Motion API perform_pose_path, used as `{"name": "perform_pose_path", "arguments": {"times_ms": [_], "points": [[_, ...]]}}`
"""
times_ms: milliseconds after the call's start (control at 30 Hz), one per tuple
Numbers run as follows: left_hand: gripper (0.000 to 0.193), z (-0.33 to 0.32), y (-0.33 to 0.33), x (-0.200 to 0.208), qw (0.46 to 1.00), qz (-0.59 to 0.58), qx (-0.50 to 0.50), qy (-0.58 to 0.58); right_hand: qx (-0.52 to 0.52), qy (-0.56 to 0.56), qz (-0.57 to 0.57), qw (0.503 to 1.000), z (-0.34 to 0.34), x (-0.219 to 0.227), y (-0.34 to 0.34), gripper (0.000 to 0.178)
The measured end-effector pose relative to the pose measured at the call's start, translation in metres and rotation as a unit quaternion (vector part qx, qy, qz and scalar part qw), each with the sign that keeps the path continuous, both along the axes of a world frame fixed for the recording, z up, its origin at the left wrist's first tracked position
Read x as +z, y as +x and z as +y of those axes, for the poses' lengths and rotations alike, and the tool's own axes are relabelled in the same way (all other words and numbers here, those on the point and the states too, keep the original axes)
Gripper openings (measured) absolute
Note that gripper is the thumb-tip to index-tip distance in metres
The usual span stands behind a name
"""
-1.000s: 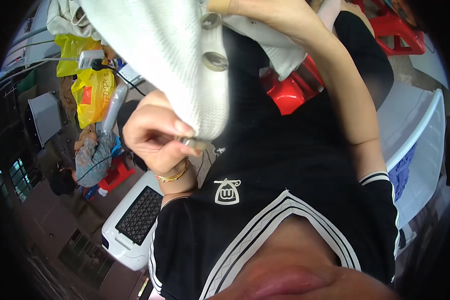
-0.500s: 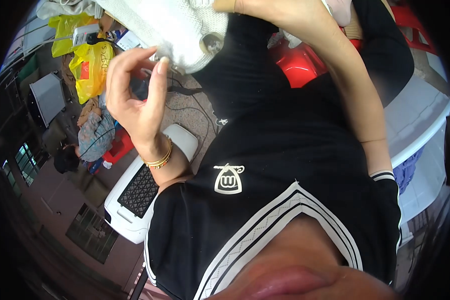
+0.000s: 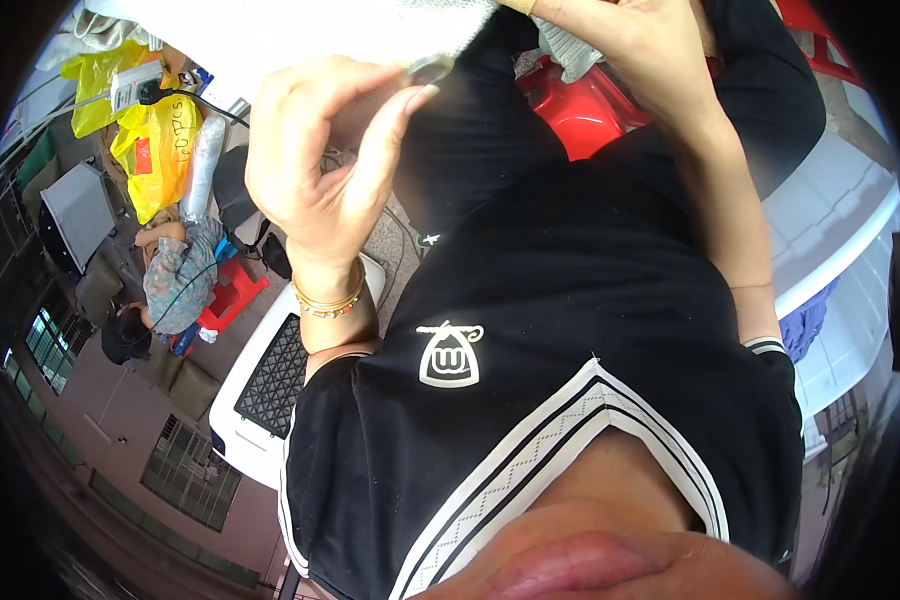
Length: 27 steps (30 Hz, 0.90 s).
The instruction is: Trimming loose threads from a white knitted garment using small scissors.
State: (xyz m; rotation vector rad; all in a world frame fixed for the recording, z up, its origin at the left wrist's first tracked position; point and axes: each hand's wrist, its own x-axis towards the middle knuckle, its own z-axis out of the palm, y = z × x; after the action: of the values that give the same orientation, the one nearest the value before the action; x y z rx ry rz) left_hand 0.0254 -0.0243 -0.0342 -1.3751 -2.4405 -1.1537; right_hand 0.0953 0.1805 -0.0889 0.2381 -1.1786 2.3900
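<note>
A white knitted garment (image 3: pixel 360 30) fills the top of the view, its left part bleached by bright light. At its lower edge sits a small, dark-rimmed round button (image 3: pixel 432 70). The thumb and forefinger of my left hand (image 3: pixel 315 170) close around this button from the left. My right hand (image 3: pixel 625 40) is at the top edge, partly cut off, with a tan covering on one finger. That finger touches the garment's right edge, and a grey-white knitted part hangs beside the hand.
A red plastic stool (image 3: pixel 580 110) shows beyond my black-clothed lap. On the right is a white table (image 3: pixel 830 240). Yellow bags (image 3: pixel 155 165), a power adapter (image 3: pixel 135 88) with cables and a white appliance (image 3: pixel 270 390) lie to the left. Another person (image 3: pixel 180 275) is farther off.
My left hand has moved right and its thumb and forefinger have come to the button. The garment has shifted up, and my right hand has moved slightly right.
</note>
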Motion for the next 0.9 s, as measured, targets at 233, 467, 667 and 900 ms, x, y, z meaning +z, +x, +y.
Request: {"name": "perform_pose_path", "arguments": {"times_ms": [233,467,667,900], "points": [[0.032,-0.009,0.001,-0.011,0.991,-0.088,-0.015,0.102,-0.146,0.514,-0.118,0.837,0.004,0.026,0.038,0.046],[0.027,-0.001,-0.006,-0.004,0.998,0.056,-0.041,0.004,-0.105,0.459,-0.131,0.872,-0.002,0.028,0.044,0.039],[0.024,-0.006,-0.003,-0.007,0.999,0.005,-0.030,0.023,-0.111,0.498,-0.104,0.854,-0.003,0.019,0.044,0.042],[0.026,-0.008,-0.008,-0.010,0.998,-0.005,-0.054,0.044,-0.135,0.460,-0.099,0.872,-0.006,0.013,0.044,0.043]]}}
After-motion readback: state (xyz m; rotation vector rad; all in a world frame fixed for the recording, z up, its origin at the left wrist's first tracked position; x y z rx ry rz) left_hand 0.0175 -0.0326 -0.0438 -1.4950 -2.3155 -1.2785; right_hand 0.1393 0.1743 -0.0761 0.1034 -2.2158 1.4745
